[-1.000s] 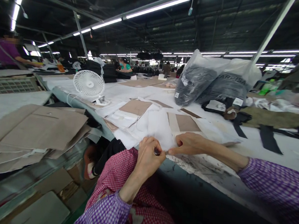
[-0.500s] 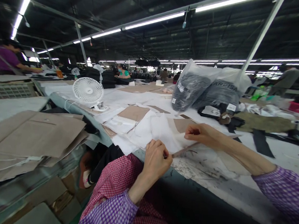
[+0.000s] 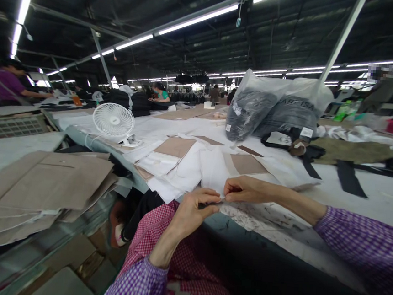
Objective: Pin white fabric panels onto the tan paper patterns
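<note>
Near the front edge of the table, a white cloth piece [image 3: 212,165] lies close in front of me, with a tan fabric panel [image 3: 248,165] beside it. My right hand [image 3: 246,189] is closed in a pinch at the near edge of the white cloth. Just left of it, my left hand [image 3: 194,211] has its thumb and fingers apart, fingertips close to the same edge and almost meeting the right hand. Farther left, another tan panel [image 3: 174,146] rests on white sheets.
A white fan [image 3: 114,119] stands on the table's left. Plastic-wrapped dark goods [image 3: 282,111] sit at the back right, near black strips [image 3: 350,178]. Stacked tan panels [image 3: 42,180] lie to my left. A person in purple [image 3: 6,80] works at far left.
My right hand has come left and down to the cloth's near edge, beside my left hand. The left hand's fingers have opened out, and the tan panel shows more fully.
</note>
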A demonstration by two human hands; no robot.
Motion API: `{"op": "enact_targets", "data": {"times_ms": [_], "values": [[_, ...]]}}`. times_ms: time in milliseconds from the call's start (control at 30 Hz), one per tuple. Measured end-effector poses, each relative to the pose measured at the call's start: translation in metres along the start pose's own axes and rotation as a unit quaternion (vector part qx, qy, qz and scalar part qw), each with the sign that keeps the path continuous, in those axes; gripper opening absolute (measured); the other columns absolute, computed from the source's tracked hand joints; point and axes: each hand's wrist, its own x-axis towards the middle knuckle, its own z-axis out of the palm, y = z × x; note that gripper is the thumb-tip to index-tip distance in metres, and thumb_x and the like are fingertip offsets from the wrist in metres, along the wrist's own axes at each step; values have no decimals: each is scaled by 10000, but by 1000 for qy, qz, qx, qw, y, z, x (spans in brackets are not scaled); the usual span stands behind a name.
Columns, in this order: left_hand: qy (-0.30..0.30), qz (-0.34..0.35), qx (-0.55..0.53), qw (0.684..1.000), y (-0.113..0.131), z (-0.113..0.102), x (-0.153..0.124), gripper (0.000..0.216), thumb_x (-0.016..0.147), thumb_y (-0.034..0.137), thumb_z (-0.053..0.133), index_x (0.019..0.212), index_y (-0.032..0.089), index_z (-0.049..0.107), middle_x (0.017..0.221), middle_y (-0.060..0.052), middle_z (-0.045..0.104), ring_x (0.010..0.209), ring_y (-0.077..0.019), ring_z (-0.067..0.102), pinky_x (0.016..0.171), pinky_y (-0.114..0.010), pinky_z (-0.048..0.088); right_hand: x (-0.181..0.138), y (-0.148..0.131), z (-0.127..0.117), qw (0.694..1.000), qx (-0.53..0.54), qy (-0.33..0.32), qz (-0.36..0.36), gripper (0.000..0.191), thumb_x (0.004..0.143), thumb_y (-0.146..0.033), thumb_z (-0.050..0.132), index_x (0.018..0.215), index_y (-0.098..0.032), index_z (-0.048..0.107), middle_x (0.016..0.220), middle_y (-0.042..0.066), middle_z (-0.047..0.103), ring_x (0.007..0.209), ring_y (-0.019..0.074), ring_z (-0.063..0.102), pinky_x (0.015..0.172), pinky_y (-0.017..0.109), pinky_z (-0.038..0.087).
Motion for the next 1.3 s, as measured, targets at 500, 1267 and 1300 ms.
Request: {"op": "enact_targets", "data": {"times_ms": [500, 1267, 1300], "values": [[103, 54, 231, 966, 1, 18, -7, 69, 781, 196, 700, 726, 196, 659, 804, -19, 616, 868, -207, 519, 849, -373, 387, -1, -3, -1, 999, -25, 14, 25, 195, 804, -340, 560, 826, -147, 566, 685, 2, 536, 607, 104, 429, 520, 220, 339], [220, -23, 103, 970, -5, 24, -3, 76, 746, 92, 628, 738, 162, 600, 827, -33, 559, 780, -177, 559, 743, -325, 442, 5, -18, 9, 990, -103, 52, 78, 276, 776, -431, 603, 713, -178, 512, 631, -14, 526, 571, 105, 417, 511, 227, 295], [234, -17, 63, 970, -7, 20, -6, 84, 773, 99, 609, 823, 167, 610, 815, -24, 571, 762, -169, 563, 732, -316, 453, 4, -18, 8, 991, -99, 53, 79, 275, 775, -432, 604, 718, -177, 517, 636, -14, 528, 577, 106, 421, 514, 228, 298]]}}
